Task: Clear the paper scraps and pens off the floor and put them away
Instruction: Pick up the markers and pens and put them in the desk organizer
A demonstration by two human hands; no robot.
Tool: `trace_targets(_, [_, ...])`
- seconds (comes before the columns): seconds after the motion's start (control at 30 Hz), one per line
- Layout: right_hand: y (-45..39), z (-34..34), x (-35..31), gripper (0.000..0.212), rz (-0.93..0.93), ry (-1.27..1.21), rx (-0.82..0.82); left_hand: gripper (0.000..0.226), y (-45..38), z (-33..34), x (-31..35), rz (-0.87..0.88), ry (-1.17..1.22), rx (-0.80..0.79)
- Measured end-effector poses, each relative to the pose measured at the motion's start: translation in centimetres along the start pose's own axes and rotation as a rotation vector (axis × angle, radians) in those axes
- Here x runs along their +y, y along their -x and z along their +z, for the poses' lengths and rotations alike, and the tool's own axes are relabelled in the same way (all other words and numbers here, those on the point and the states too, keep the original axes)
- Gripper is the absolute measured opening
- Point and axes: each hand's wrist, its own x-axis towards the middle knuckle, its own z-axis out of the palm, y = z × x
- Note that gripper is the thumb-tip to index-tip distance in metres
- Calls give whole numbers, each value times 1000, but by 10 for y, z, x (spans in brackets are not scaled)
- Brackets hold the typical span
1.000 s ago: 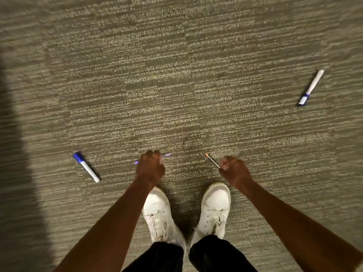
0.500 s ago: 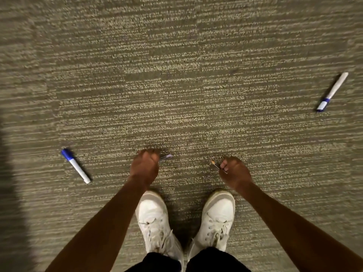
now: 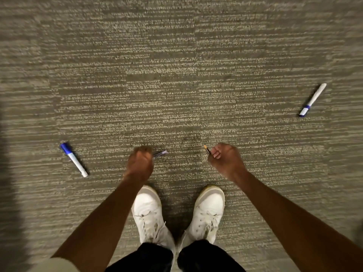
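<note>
Nearest you, two dark trouser legs (image 3: pixel 157 258) end in a pair of white lace-up shoes (image 3: pixel 149 213), scuffed at the toes, planted on the floor (image 3: pixel 176 75), a low-pile carpet of grey-brown with pale horizontal streaks.

Both bare forearms reach down and forward past the shoes. Your left hand (image 3: pixel 139 163) is a closed fist, knuckles up, its fingers curled round a thin purple pen (image 3: pixel 160 153); only the tip protrudes to the right of the fist, blurred. Your right hand (image 3: pixel 225 160) is likewise curled, nails facing the camera, and grips a slender dark pencil-like stick (image 3: pixel 207 149) with an orange-yellow end that points up and left from the fingers. Whether either item touches the carpet cannot be told.

To the left of the left hand, apart from it, a cylindrical white marker with a blue cap (image 3: pixel 73 159) lies flat on the carpet, cap away from you, slanting toward lower right. Farther off, well to the right, a second white marker with a blue band (image 3: pixel 312 100) lies flat, its banded end nearer you.

Compared with half a second ago, both fists sit a little higher from the shoes and wider apart. The pencil-like stick is steeper. The markers keep their places on the carpet; their slight shift in the view follows the head camera.
</note>
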Motion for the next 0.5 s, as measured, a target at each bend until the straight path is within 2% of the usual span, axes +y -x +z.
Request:
trace_targets(0.17, [-9, 11, 5, 17, 38, 10, 2, 30, -11, 17, 5, -45, 55, 19])
trace_targets(0.3, [-2, 9, 6, 18, 45, 108, -6, 33, -7, 13, 2, -41, 114, 8])
trace_targets(0.43, [20, -8, 3, 17, 56, 73, -2, 40, 14, -11, -5, 36, 114, 19])
trace_targets(0.5, [38, -20, -5, 15, 57, 99, 2, 42, 29, -30, -7, 15, 157, 46])
